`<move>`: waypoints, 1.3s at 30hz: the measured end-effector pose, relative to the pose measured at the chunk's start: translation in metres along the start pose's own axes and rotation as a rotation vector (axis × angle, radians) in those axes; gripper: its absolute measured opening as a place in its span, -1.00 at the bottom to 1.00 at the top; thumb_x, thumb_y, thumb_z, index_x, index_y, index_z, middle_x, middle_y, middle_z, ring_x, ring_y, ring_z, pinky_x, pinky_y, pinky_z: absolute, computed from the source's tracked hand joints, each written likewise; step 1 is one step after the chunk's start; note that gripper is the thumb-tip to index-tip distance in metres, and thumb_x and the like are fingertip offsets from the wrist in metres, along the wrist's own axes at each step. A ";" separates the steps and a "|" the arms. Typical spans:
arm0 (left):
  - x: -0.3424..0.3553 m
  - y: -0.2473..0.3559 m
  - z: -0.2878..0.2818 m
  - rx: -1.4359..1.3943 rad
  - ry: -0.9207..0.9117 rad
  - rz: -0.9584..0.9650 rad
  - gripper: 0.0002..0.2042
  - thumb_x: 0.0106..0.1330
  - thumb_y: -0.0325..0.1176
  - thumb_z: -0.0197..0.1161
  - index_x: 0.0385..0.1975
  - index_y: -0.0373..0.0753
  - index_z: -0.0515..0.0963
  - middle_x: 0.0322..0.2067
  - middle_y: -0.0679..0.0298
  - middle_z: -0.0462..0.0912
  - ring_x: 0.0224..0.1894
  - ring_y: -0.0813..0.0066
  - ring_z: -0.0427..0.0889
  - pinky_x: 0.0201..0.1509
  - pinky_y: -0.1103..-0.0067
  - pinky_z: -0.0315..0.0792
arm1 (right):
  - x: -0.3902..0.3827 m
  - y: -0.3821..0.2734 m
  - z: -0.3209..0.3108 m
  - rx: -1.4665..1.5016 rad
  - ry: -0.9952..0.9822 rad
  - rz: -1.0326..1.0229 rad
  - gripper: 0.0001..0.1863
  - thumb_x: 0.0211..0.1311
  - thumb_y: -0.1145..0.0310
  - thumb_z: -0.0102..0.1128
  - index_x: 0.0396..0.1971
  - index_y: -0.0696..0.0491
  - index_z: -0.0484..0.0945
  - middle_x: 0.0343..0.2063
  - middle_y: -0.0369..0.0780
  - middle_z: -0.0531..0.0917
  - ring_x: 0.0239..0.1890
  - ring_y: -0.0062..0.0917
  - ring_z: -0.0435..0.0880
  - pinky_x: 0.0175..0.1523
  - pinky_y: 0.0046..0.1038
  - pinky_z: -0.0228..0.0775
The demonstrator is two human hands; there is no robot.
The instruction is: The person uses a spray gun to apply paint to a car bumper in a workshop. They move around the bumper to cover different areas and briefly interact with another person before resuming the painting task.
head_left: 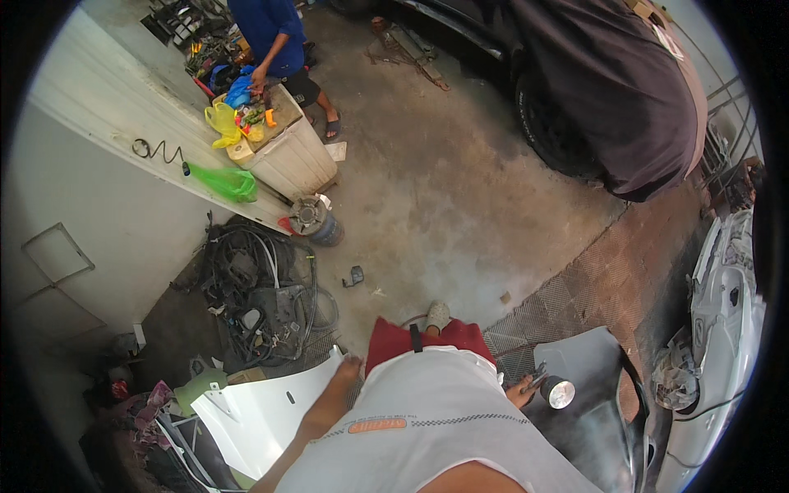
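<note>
My right hand (519,392) is closed round the handle of a spray gun (538,380), whose round cup (560,393) has a pale top. Below and beside it lies a dark grey car body panel (582,366) with a black edge. My left hand (348,371) hangs at my left side, close to the upper corner of a white car panel (255,415). Its fingers are smeared and I cannot make out their pose; no object shows in it.
A heap of black wiring and hoses (255,287) lies left, near a gas burner on a cylinder (311,218). Beyond, a person in blue (271,37) reaches over a white cabinet (292,160) with plastic bags. A covered car (600,90) stands far right; a bumper (723,329) rests at right.
</note>
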State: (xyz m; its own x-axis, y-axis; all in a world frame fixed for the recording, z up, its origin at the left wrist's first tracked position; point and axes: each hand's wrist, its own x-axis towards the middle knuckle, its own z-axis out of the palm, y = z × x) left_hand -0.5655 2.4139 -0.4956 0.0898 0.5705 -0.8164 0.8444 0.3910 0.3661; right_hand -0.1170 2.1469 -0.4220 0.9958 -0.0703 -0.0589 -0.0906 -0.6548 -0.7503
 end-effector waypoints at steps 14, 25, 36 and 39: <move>0.167 0.275 -0.167 -0.057 0.076 0.134 -0.41 0.53 0.07 0.17 0.34 -0.28 0.51 0.27 -0.03 0.62 0.32 0.05 0.59 0.40 0.30 0.43 | 0.021 -0.165 0.171 0.138 -0.103 0.216 -0.27 0.65 -0.04 -0.03 0.59 0.06 0.13 0.20 0.06 0.65 0.13 -0.22 0.71 0.12 -0.27 0.58; 0.326 0.259 -0.335 -0.067 0.021 -0.043 -0.39 0.51 0.12 0.09 0.29 -0.28 0.54 0.29 -0.14 0.56 0.39 -0.08 0.50 0.47 0.23 0.35 | 0.024 -0.303 0.392 0.085 -0.344 0.053 -0.27 0.65 -0.04 -0.02 0.59 0.05 0.12 0.16 0.04 0.66 0.10 -0.27 0.72 0.10 -0.28 0.57; 0.416 0.343 -0.477 -0.484 0.320 0.076 -0.42 0.52 0.08 0.13 0.26 -0.32 0.55 0.20 -0.12 0.65 0.30 -0.05 0.59 0.39 0.25 0.41 | 0.066 -0.428 0.548 0.169 -0.538 -0.028 -0.26 0.64 -0.03 0.03 0.56 0.13 0.13 -0.05 -0.02 0.68 -0.06 -0.33 0.70 0.05 -0.27 0.53; 0.432 0.341 -0.458 -0.324 0.332 0.067 -0.44 0.54 0.05 0.10 0.27 -0.31 0.55 0.21 -0.12 0.64 0.29 -0.07 0.59 0.39 0.26 0.42 | 0.094 -0.470 0.600 0.191 -0.589 -0.030 -0.26 0.64 -0.02 0.06 0.55 0.15 0.16 -0.13 -0.05 0.66 -0.10 -0.33 0.68 0.05 -0.26 0.53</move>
State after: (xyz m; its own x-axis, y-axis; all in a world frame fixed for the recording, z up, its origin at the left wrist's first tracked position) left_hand -0.4803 3.1245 -0.5189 -0.0801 0.7819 -0.6183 0.6295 0.5206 0.5768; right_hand 0.0281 2.8995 -0.4699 0.8436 0.4085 -0.3484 -0.1125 -0.5000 -0.8587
